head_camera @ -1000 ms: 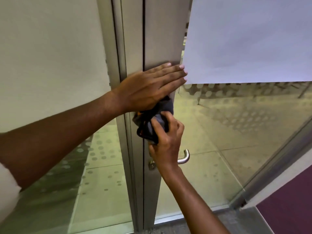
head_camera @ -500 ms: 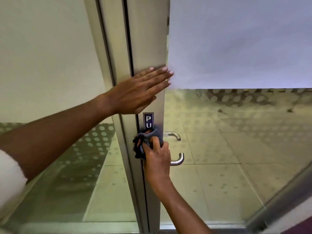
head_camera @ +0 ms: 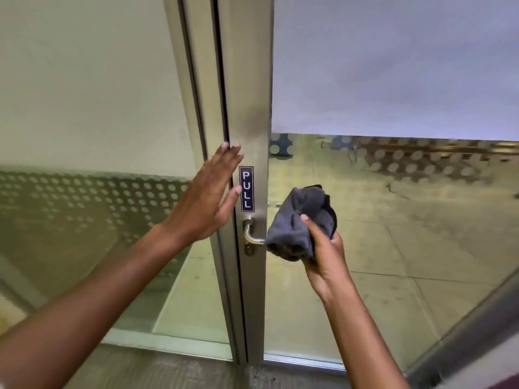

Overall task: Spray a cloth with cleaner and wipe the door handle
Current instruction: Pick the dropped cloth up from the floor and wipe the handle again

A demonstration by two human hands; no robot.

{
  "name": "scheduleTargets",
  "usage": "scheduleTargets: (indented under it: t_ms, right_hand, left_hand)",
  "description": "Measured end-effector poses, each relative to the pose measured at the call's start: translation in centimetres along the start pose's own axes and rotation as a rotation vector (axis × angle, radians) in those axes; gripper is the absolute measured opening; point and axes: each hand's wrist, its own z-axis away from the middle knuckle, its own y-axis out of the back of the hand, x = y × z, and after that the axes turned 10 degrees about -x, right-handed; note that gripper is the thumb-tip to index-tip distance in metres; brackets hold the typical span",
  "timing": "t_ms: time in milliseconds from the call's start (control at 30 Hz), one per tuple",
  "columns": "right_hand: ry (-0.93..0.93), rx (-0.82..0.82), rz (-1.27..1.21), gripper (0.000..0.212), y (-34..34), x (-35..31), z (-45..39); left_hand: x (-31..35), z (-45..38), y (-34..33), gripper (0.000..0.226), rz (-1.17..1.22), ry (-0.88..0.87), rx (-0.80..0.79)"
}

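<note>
Right fingers [head_camera: 304, 218] around cloth [head_camera: 300, 220]

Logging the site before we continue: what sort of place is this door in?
Probably an office or public building entrance: an aluminium-framed glass door with a PULL sign, a lever door handle, and frosted dot-patterned glass.

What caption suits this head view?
Right hand holds grey cloth beside door handle; left hand open.
</note>
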Motion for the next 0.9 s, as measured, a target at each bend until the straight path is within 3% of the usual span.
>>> scheduleTargets:
  t_ms: [67, 167, 233, 333, 400, 500, 600, 800, 900]
  right_hand:
    - [-0.097, -0.046, -0.162, 0.049, 1.6, -0.5, 1.5]
    - [-0.207, -0.103, -0.281, 0.048, 2.0, -1.0, 4.5]
    - [-0.246, -0.121, -0.387, 0.045, 1.7, -1.2, 6.6]
    - [-0.234, -0.132, -0.507, 0.057, 1.1, -0.7, 9.5]
    - [-0.228, -0.125, -0.523, 0.070, 0.7, -0.3, 11.3]
    - [-0.248, -0.149, -0.485, 0.061, -0.3, 0.5, 14.3]
    - [-0.237, -0.150, -0.461, 0.080, -1.4, 1.6, 17.6]
    - [-0.294, -0.104, -0.440, 0.088, -4.0, 5.0, 26.2]
    - [-0.338, -0.065, -0.403, 0.055, -5.4, 6.3, 30.6]
  left_hand:
    - [0.7, 2.6, -1.1, 0.063, 0.066, 0.073, -0.026]
    - [1.5, 5.8, -2.6, 0.063, 0.127, 0.122, -0.048]
    - [2.5, 7.7, -3.3, 0.064, 0.163, 0.161, -0.066]
    - [4.2, 10.4, -3.6, 0.065, 0.225, 0.179, -0.064]
    - [5.2, 12.1, -3.5, 0.065, 0.256, 0.180, -0.062]
    - [6.7, 15.5, -2.7, 0.063, 0.307, 0.211, -0.049]
    - [8.0, 20.0, -1.7, 0.061, 0.336, 0.240, -0.054]
    - [9.4, 30.8, -0.4, 0.061, 0.360, 0.316, -0.107]
    - [10.2, 35.0, 0.5, 0.060, 0.381, 0.340, -0.115]
